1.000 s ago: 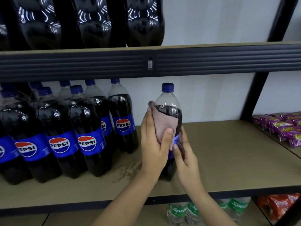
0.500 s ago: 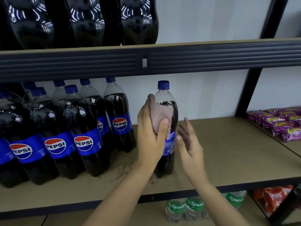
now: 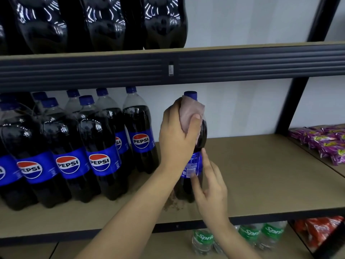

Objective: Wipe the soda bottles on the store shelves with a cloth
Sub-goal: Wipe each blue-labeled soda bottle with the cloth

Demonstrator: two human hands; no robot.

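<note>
The left hand (image 3: 177, 135) is wrapped round a pinkish cloth (image 3: 190, 114), thumb on the near face and fingers curled behind, and it presses that cloth against the neck and shoulder of the one Pepsi bottle (image 3: 194, 165) standing apart from the others. The right hand (image 3: 211, 189) sits lower and nearer, fingers straight and relaxed, tips touching the blue label without gripping it. To do this stroke well, the cloth hand should probably keep firm contact while travelling the curve of the shoulder, and the lower hand should steady the body so the tall bottle neither spins nor tips on its narrow base; a flat touch alone may not hold it. The bottle stands upright on the middle shelf (image 3: 261, 174), its cap just above the cloth, its dark body running down between the two hands. A brownish stain (image 3: 172, 203) marks the board at its foot. Left of it, near but not touching, stands the cluster of other Pepsi bottles (image 3: 100, 146). Farther right lie purple snack packets (image 3: 324, 143), well apart, and Sprite bottles (image 3: 248, 234) stand on the shelf below.
</note>
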